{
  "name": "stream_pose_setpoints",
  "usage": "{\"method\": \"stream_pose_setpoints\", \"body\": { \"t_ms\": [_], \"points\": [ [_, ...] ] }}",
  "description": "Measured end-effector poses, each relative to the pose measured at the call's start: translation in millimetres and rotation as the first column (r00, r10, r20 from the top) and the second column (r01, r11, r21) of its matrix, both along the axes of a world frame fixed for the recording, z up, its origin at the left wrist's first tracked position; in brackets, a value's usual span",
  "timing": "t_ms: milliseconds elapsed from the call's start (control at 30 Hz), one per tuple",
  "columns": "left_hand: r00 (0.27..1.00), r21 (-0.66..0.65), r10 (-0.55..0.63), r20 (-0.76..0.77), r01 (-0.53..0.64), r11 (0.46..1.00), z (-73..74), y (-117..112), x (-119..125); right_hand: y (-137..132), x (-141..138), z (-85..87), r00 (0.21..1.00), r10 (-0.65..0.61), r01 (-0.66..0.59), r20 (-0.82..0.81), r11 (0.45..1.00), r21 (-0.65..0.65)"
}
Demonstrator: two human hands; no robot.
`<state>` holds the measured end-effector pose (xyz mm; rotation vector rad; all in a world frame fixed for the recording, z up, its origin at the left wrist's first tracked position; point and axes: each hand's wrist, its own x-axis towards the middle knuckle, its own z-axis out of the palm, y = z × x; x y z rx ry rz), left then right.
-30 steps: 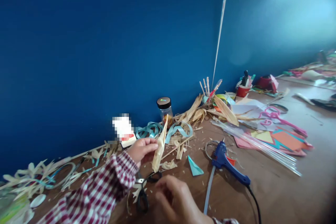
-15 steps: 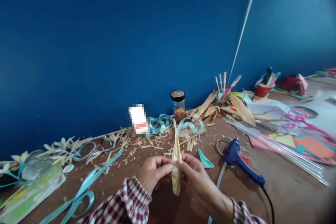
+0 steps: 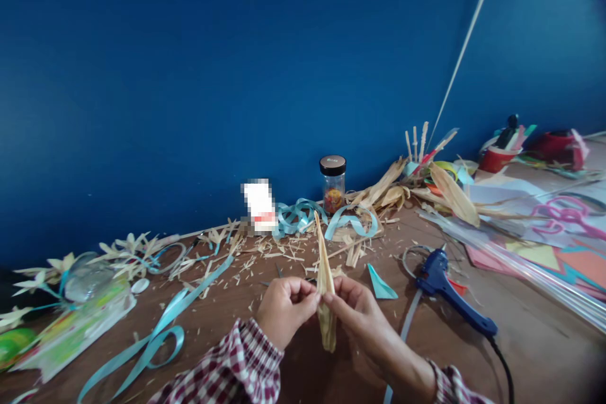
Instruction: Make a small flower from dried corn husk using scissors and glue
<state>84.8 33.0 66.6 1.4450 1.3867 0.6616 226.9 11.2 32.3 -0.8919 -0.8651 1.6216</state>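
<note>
A long, pale dried husk strip (image 3: 326,278) stands upright between my two hands above the brown table (image 3: 521,353). My left hand (image 3: 286,310) pinches its left edge with thumb and fingers closed. From the right, my right hand (image 3: 360,315) pinches the same strip, fingers also closed. Both wrists wear red-and-white checked sleeves. The strip's pointed tip rises toward the blue wall, and its lower end hangs below my fingers.
A blue glue gun (image 3: 449,293) with its black cord lies to the right, next to a teal paper triangle (image 3: 381,284). Behind stand a black-lidded jar (image 3: 332,183), teal ribbon (image 3: 303,218), husk scraps and shavings, coloured paper and pink scissors (image 3: 563,218). A long ribbon (image 3: 161,334) trails left.
My right hand has come up from near the scissors and pinched the husk strip alongside my left. The view has swung left and down a little; the scissors have gone from sight.
</note>
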Motion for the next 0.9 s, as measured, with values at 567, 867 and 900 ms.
{"method": "stream_pose_setpoints", "body": {
  "t_ms": [567,867,900],
  "points": [
    [0.973,0.165,-0.046,-0.226,0.084,0.983,6.6,-1.5,4.7,0.0,3.2,-1.0,0.940,-0.066,0.012,0.335,0.987,0.161],
    [0.950,0.279,0.033,-0.310,0.058,0.959,11.1,-10.5,9.8,-1.3,3.3,-9.0,0.890,-0.103,0.003,0.444,0.976,0.219],
    [0.948,0.285,0.049,-0.315,0.045,0.958,10.5,-12.0,11.7,-1.7,3.0,-9.2,0.888,-0.111,0.009,0.446,0.975,0.223]
  ]
}}
